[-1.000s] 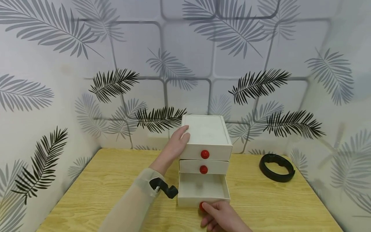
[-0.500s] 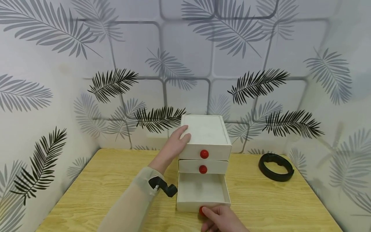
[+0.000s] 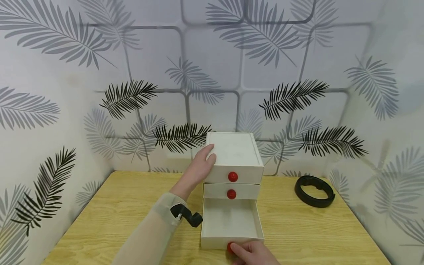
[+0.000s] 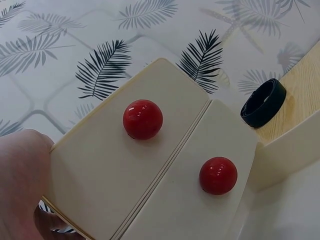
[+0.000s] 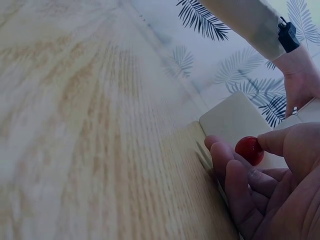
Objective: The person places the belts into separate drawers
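Note:
A white drawer cabinet [image 3: 233,149] with three drawers stands on the table. Its upper two drawers are closed, each with a round red knob [image 4: 143,119]. The bottom drawer [image 3: 232,219] is pulled far out, and nothing lies in the visible part of it. My left hand [image 3: 201,165] grips the cabinet's upper left side, its thumb near the top front edge; some fingers are hidden behind that side. At the bottom drawer's front, my right hand [image 3: 253,253] pinches the red knob [image 5: 249,150] between thumb and fingers.
A black ring-shaped band [image 3: 314,191] lies on the wooden table [image 3: 132,206] to the right of the cabinet. Behind the table rises a wall [image 3: 212,73] with a leaf pattern. A black camera mount [image 3: 187,214] sits on my left wrist.
The bottom drawer has slid further out toward me, with my right hand pinching its knob throughout. My left hand has stayed on the cabinet's side.

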`<state>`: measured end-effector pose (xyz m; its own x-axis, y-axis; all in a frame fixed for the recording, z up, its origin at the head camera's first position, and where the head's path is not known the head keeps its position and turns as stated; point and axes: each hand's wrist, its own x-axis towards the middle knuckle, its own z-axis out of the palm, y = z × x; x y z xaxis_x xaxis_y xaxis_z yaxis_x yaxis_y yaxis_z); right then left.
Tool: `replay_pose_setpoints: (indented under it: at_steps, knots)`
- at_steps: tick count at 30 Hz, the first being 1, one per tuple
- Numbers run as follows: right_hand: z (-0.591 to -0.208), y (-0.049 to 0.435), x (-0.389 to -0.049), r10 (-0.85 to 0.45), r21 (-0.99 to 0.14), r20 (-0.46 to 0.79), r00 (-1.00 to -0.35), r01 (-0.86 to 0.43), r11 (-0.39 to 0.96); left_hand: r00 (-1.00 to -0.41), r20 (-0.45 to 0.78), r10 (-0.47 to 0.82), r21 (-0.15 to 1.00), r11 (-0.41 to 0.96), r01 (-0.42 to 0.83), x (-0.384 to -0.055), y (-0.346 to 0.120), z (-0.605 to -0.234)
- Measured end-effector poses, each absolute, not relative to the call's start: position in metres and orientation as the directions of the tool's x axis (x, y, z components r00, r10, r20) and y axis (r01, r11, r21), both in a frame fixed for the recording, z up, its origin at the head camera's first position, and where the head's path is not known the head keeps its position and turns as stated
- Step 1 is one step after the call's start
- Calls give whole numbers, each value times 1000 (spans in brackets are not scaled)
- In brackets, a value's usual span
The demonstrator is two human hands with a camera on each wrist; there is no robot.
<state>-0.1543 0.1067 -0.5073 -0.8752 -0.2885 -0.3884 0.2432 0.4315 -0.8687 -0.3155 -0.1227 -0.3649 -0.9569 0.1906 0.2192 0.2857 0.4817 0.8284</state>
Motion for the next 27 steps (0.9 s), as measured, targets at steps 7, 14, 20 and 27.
replay_pose_setpoints:
  at_steps: [7,14,20,27]
  knots:
    - [-508,106,-151,-281,-859,-386,-879,231,458,-955,227,193,823,487,294,-316,-123,-366]
    - [-507,107,-150,-283,-854,-385,-878,222,471,-951,241,191,810,500,306,-316,-123,-367]
    - [-504,107,-149,-282,-860,-399,-873,249,445,-952,240,189,812,498,304,-316,-122,-367]
    - [-504,107,-149,-298,-868,-405,-864,260,424,-950,249,188,813,493,311,-316,-122,-367]
